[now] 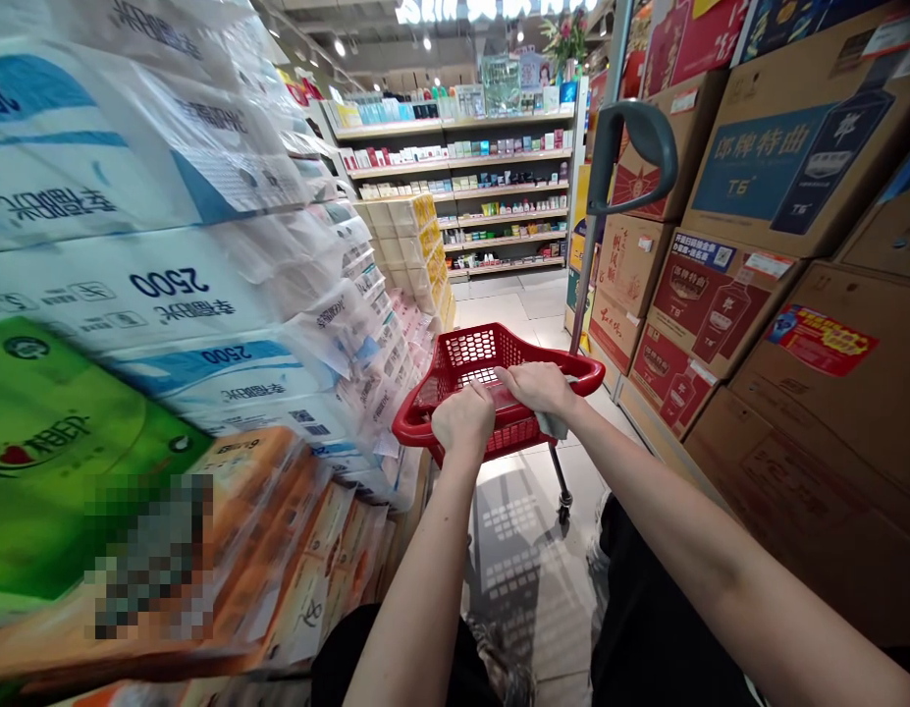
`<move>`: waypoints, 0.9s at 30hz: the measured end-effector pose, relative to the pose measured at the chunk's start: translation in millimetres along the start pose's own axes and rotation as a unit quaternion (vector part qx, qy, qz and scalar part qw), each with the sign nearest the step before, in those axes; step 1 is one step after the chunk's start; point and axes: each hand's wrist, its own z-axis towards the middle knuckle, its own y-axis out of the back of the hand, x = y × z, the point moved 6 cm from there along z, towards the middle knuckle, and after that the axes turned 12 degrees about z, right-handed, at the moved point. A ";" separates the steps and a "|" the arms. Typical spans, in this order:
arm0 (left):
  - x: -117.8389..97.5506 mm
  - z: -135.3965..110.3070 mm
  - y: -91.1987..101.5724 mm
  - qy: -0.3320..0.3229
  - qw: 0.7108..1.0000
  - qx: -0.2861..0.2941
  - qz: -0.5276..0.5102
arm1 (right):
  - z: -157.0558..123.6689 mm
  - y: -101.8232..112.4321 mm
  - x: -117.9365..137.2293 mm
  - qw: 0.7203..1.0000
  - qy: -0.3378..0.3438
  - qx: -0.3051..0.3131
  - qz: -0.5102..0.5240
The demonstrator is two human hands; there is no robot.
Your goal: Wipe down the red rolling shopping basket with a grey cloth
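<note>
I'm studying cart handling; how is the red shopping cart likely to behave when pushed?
The red shopping cart will probably roll readily, since a caster shows beneath it. Its openwork basket wall looks rigid, so it should hardly flex. With the left hand and the right hand both on its rim, steering may be fairly steady.

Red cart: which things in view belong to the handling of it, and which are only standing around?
In use:
red cart
left hand, gripping the cart
right hand, also gripping it

Only around:
plastic-wrapped packs
cartons
stocked shelves
</note>
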 end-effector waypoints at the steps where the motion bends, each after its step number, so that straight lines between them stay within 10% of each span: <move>1: -0.5 0.8 -0.3 0.001 1.000 -0.005 0.001 | 1.6 -0.5 1.1 1.000 0.000 0.001 -0.001; 17: -2.1 6.3 -3.5 -0.009 0.999 0.044 -0.022 | 20.8 0.2 2.9 0.999 0.024 0.032 -0.003; 27: 59.2 18.2 -10.6 -0.170 0.983 0.059 0.032 | 17.4 5.4 -13.7 0.996 0.037 0.040 0.073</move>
